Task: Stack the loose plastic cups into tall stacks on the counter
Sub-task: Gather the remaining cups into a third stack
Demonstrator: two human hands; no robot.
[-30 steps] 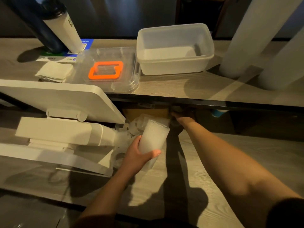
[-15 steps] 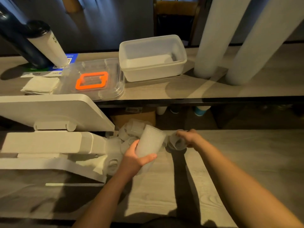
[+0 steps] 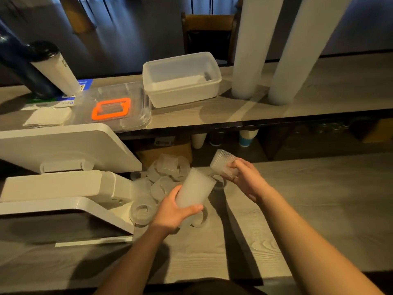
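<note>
I saw the stack of frosted plastic cups gripped in my left hand, fingers and thumb curled round its lower end, its open mouth tilted up and away toward the right. Just beside that mouth, my right hand pinched a shorter nested bunch of ribbed cups, tilted as well, the two apart but near. Behind and under both hands lay the pile of loose cups on their sides on the lower wooden counter, some mouths facing me, spread from the foot of the white point-of-sale terminal to just below my left wrist. On the raised shelf above stood two tall white cup stacks, touching the shelf near each other, with a white plastic tub to their left. Left of that lay a clear lid with an orange handle, folded napkins, and a leaning white tumbler with a black cap.
</note>
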